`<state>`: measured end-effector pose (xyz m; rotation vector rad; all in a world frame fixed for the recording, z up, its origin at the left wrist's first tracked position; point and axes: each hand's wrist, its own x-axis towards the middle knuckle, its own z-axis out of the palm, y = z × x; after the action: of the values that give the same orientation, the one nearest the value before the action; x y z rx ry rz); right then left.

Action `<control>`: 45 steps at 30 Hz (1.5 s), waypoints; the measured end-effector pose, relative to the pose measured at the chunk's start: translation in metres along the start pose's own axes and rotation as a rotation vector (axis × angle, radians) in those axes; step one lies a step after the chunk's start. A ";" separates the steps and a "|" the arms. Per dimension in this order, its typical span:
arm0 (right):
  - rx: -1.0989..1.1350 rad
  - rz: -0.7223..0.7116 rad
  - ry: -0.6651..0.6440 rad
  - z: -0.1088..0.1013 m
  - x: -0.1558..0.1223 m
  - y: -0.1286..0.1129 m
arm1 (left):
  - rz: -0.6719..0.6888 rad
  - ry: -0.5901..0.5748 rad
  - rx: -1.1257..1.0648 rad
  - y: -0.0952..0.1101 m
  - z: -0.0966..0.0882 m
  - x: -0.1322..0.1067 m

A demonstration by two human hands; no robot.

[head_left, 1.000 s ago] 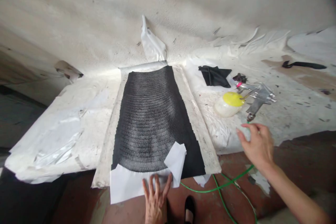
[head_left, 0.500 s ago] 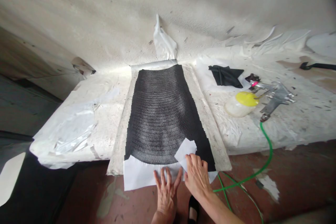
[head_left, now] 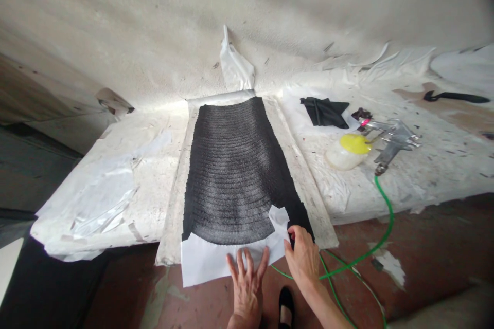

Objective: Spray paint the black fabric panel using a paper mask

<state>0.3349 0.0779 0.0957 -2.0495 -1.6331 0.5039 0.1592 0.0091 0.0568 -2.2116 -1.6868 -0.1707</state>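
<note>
My left hand (head_left: 247, 280) lies with fingers spread on a white sheet of paper (head_left: 204, 262). This paper covers the near edge of a long black ribbed piece of material (head_left: 231, 164), whose middle has a greyish speckled look. At the paper's right end, my right hand (head_left: 303, 254) has thumb and forefinger closed on its edge, next to the black piece's near right corner. A narrow flap of the paper (head_left: 279, 214) sticks up over the black surface. Beneath the black piece is a whitish board (head_left: 320, 216) that juts past the bench front.
On the white-covered bench (head_left: 154, 164), to the right, lie a spray gun (head_left: 397, 139) with a yellow-lidded cup (head_left: 355, 144), folded black pieces (head_left: 326, 113) and a black-handled tool (head_left: 457, 97). A green hose (head_left: 389, 216) runs to the floor. A pale wall (head_left: 173, 25) rises behind.
My right hand has shifted right, from the upper flap to the paper's right end, which has pulled in and folded. My left hand stays spread on the paper. The view has moved slightly.
</note>
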 end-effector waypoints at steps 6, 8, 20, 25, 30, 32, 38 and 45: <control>0.154 0.122 0.015 -0.011 0.024 0.013 | -0.021 -0.023 -0.037 0.001 0.001 -0.001; 0.197 0.145 0.004 -0.016 0.031 0.014 | -0.026 -0.028 -0.049 0.002 0.003 -0.002; 0.489 0.473 0.051 -0.032 0.003 0.074 | -0.008 -0.029 -0.048 0.005 0.004 0.001; 0.470 0.461 0.004 -0.027 -0.001 0.092 | 0.002 -0.043 -0.066 0.006 -0.001 0.003; 0.351 0.394 -0.026 -0.027 0.010 0.092 | -0.029 -0.065 -0.070 0.011 -0.004 0.004; 0.283 0.373 -0.033 -0.029 0.014 0.090 | -0.040 -0.060 -0.073 0.013 -0.005 0.004; 0.160 0.340 -0.040 -0.030 0.015 0.087 | -0.043 -0.068 -0.072 0.015 -0.009 0.005; 0.168 0.309 -0.025 -0.031 0.013 0.092 | -0.049 -0.090 -0.106 0.017 0.003 -0.003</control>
<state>0.4286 0.0701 0.0685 -2.1821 -1.2439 0.7486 0.1747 0.0038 0.0495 -2.2870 -1.8203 -0.1791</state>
